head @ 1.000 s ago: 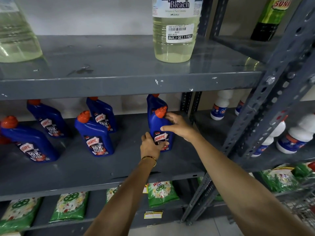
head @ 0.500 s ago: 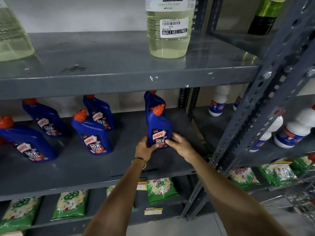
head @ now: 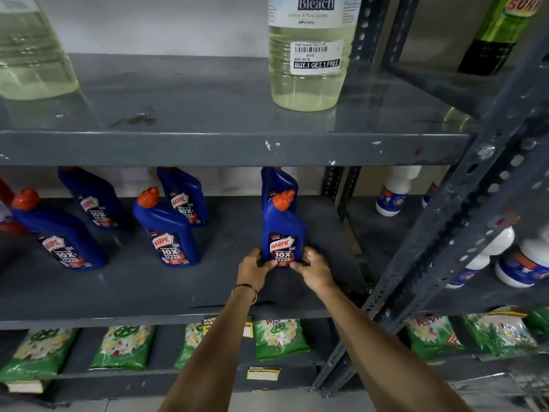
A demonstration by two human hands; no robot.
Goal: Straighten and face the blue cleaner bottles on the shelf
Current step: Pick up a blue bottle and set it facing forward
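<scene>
left hand point(head: 255, 267): fingers curled on the lower left edge of the front Harpic bottle point(head: 283, 230)
right hand point(head: 312, 267): pinching its lower right corner, so both hands are equally close
bottle: upright on the middle shelf point(head: 148, 295), label facing out, long axis vertical, straight ahead between the hands
behind it: second Harpic bottle point(head: 277, 181), tucked close
further left: four more Harpics point(head: 166, 230), leaning, probably next

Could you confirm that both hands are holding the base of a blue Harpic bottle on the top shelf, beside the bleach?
Not quite: the head view shows the left hand and right hand holding the blue Harpic bottle on the middle shelf, below the bleach.
</scene>
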